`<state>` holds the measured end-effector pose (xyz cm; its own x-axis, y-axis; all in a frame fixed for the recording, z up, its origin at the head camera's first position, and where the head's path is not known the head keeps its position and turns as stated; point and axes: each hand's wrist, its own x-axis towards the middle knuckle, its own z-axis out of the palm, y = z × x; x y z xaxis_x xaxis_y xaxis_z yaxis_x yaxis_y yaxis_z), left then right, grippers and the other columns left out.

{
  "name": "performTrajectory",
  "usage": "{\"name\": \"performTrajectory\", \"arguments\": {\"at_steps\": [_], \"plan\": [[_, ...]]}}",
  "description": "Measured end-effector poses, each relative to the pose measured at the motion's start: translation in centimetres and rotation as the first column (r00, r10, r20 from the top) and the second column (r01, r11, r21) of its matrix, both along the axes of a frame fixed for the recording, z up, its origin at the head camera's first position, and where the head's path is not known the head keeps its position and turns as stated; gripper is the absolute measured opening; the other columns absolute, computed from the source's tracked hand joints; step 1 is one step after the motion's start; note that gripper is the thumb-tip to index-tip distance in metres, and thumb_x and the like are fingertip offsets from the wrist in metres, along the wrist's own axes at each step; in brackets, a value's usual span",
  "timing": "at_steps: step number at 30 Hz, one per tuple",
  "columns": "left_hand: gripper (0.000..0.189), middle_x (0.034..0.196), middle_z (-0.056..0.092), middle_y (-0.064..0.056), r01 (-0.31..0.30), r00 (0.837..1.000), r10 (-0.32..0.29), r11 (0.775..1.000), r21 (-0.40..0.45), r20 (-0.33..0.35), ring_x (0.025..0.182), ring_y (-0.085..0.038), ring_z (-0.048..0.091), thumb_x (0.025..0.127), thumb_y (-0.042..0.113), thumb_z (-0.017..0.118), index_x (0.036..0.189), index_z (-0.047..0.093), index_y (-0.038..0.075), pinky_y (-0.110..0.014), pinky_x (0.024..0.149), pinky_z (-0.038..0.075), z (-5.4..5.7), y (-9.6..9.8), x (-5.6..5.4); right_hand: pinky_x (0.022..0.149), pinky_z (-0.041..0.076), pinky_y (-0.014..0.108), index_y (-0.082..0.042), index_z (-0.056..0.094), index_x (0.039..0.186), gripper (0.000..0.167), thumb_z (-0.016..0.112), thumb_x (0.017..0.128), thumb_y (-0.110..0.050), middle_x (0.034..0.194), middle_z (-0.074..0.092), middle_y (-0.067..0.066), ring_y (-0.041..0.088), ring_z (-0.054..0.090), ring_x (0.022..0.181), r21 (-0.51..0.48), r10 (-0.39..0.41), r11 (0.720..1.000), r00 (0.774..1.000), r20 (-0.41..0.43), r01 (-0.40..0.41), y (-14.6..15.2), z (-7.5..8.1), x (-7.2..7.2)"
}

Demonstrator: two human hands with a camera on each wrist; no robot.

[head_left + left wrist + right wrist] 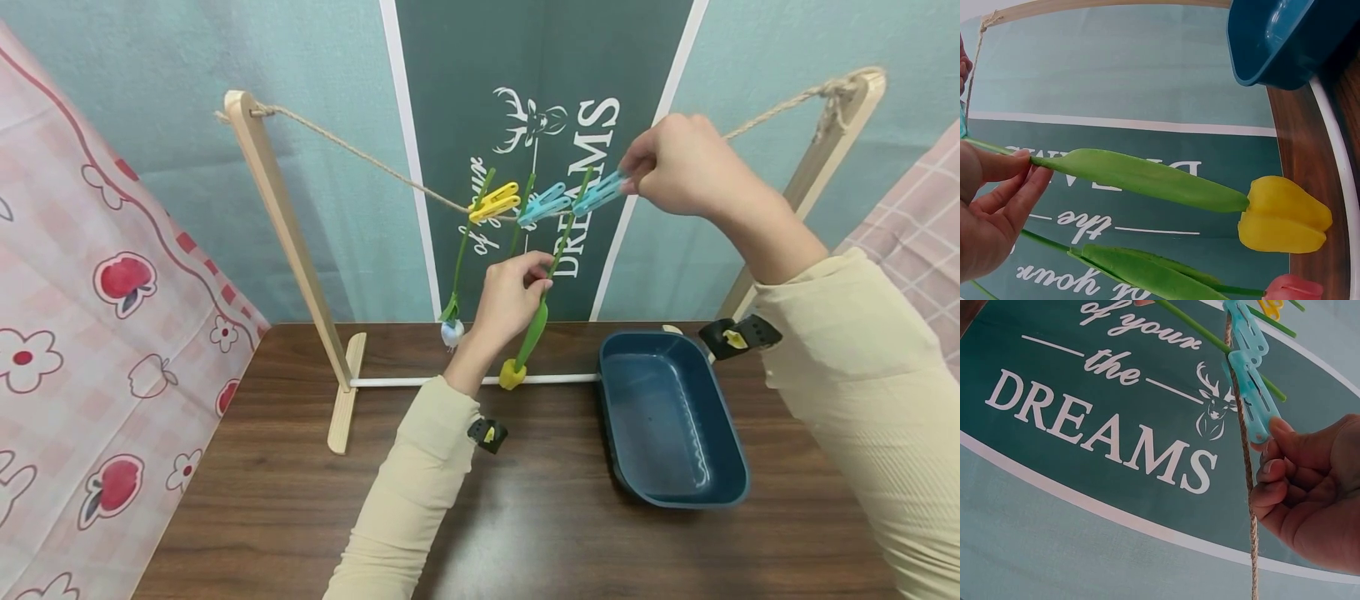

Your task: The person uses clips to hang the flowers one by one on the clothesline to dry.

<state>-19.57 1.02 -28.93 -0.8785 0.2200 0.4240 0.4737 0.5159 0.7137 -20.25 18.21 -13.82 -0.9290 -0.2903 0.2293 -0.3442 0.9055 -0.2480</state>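
Note:
My left hand (510,296) pinches the green stem of a yellow tulip (1285,215), which hangs flower down. At the rope, my right hand (678,162) pinches the tail end of a blue clothespin (1257,406) whose jaws sit at the rope and the tulip's stem. Beside it a second blue clothespin (546,204) holds another stem on the rope (1249,481); that stem leads to a pink tulip (1294,289), hidden behind my left hand in the head view. Further left, a yellow clothespin (495,202) holds a pale blue-white flower (452,333) head down.
Wooden posts (288,233) on feet carry the rope, with a white rod (397,382) joining them low down. A dark blue basin (611,417) stands on the wooden table (262,500) at the right. Behind hangs a green cloth with white lettering.

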Motion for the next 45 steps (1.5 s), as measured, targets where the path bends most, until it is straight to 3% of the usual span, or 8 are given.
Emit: {"name": "performTrajectory", "arguments": {"at_steps": [7, 16, 33, 45], "plan": [[0.024, 0.083, 0.065, -0.005, -0.008, 1.000, 0.008, 1.000, -0.001, 0.023, 0.077, -0.014, 0.059, 0.084, 0.003, 0.063, 0.108, 0.064, 0.004, -0.021, 0.068, 0.046, 0.0, 0.0, -0.1, 0.056, 0.035, 0.035, 0.011, 0.063, 0.103, 0.023, 0.058, 0.087, -0.005, 0.087, 0.063, 0.023, 0.027, 0.047, 0.072, 0.012, -0.013, 1.000, 0.999, 0.029, 0.012, 0.1, 0.1, -0.1], [0.023, 0.083, 0.064, -0.004, -0.014, 0.999, 0.014, 1.000, -0.003, 0.038, 0.077, -0.014, 0.058, 0.085, 0.004, 0.063, 0.107, 0.064, 0.005, -0.022, 0.068, 0.045, 0.0, 0.0, 0.0, 0.055, 0.033, 0.035, 0.010, 0.059, 0.111, 0.030, 0.058, 0.089, -0.010, 0.072, 0.058, 0.013, 0.025, 0.044, 0.066, 0.007, -0.015, 1.000, 0.998, 0.056, 0.014, 0.4, 0.2, -0.2], [0.021, 0.085, 0.064, -0.005, -0.016, 0.999, 0.015, 1.000, 0.025, 0.033, 0.078, -0.014, 0.059, 0.085, 0.002, 0.063, 0.105, 0.064, 0.005, -0.021, 0.070, 0.046, 0.0, 0.0, 0.1, 0.059, 0.035, 0.038, 0.007, 0.059, 0.113, 0.030, 0.059, 0.087, -0.009, 0.083, 0.061, 0.019, 0.028, 0.047, 0.074, -0.053, -0.017, 0.998, 0.999, 0.047, 0.019, 0.9, 0.0, 0.2], [0.019, 0.084, 0.064, -0.003, -0.022, 0.999, 0.021, 0.999, 0.029, 0.030, 0.078, -0.013, 0.058, 0.085, 0.003, 0.063, 0.103, 0.065, 0.004, -0.021, 0.072, 0.045, -0.3, -0.1, 0.0, 0.054, 0.037, 0.032, 0.003, 0.063, 0.108, 0.025, 0.058, 0.089, -0.013, 0.072, 0.063, 0.010, 0.024, 0.054, 0.067, -0.062, -0.010, 0.998, 0.999, 0.031, 0.011, 1.5, -0.3, 0.8]]}}
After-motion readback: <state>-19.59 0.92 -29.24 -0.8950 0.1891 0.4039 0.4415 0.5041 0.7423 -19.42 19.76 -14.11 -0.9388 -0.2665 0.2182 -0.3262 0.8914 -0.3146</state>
